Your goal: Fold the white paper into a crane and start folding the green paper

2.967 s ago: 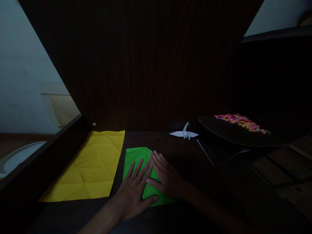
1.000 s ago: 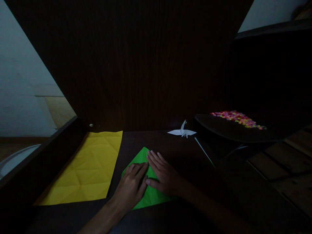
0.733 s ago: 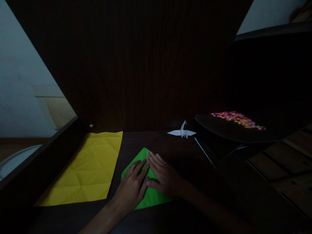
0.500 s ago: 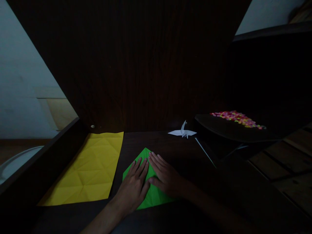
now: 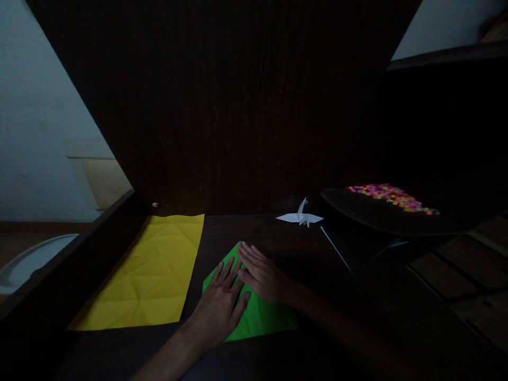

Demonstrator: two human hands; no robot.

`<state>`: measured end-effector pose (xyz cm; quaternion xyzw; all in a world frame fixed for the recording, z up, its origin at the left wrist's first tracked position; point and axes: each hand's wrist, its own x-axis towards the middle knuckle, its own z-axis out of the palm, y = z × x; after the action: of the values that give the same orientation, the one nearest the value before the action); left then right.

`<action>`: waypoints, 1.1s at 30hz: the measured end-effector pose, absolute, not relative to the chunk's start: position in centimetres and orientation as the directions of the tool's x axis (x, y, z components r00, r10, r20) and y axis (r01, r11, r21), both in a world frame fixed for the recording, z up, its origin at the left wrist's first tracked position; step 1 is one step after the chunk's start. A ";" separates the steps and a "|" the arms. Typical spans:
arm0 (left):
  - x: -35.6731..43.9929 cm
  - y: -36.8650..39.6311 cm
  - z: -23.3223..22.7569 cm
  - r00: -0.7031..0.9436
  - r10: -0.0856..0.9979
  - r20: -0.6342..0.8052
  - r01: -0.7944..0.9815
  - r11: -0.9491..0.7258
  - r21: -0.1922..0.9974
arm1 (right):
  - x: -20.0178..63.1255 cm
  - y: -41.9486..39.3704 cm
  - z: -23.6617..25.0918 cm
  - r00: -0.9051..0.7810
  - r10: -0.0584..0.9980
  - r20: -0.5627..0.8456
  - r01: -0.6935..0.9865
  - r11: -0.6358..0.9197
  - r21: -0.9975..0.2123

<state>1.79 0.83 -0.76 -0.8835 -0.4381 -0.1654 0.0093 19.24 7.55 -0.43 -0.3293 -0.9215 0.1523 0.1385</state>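
Observation:
A sheet of green paper (image 5: pixel 262 318), folded to a point at its far end, lies on the dark wooden surface. My left hand (image 5: pixel 220 304) rests flat on its left part with the fingers spread. Across the upper right edge, near the tip, lies my right hand (image 5: pixel 264 275), its fingers stretched out and pressing on the paper. The fingertips of both hands come close together near the fold's point. Much of the green paper's middle is hidden under the hands. To the left is a creased yellow sheet of paper (image 5: pixel 159 272), laid out open.
A white origami crane (image 5: pixel 300 217) stands at the back. Right of it lies a thin white strip (image 5: pixel 335 247). Small pink, red and yellow pieces (image 5: pixel 391 196) sit on a dark raised ledge (image 5: pixel 357 214). A low wooden side wall (image 5: pixel 79 248) borders the left.
My right hand has slid up and left along the green paper's edge toward its tip. My left thumb has moved out to the right. The whole view has shifted slightly.

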 end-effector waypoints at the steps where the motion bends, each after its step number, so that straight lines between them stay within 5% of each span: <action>1: 1.8 0.8 -0.7 0.563 0.768 0.305 0.774 -0.619 0.133 | 19.1 7.7 -0.6 -0.737 0.655 0.167 0.571 0.736 -0.365; 14: 2.9 2.4 -1.6 0.477 0.800 0.365 0.784 -0.575 0.234 | 20.2 9.2 -1.5 -0.731 0.648 0.214 0.603 0.760 -0.244; 33: 1.8 1.7 -2.7 0.494 0.805 0.330 0.829 -0.550 0.103 | 20.3 9.2 -1.4 -0.748 0.628 0.213 0.596 0.778 -0.199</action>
<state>1.76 1.70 -2.74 -0.8635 -0.4730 -0.1719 0.0347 20.27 9.18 -1.41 -0.3281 -0.9330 0.0593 0.1352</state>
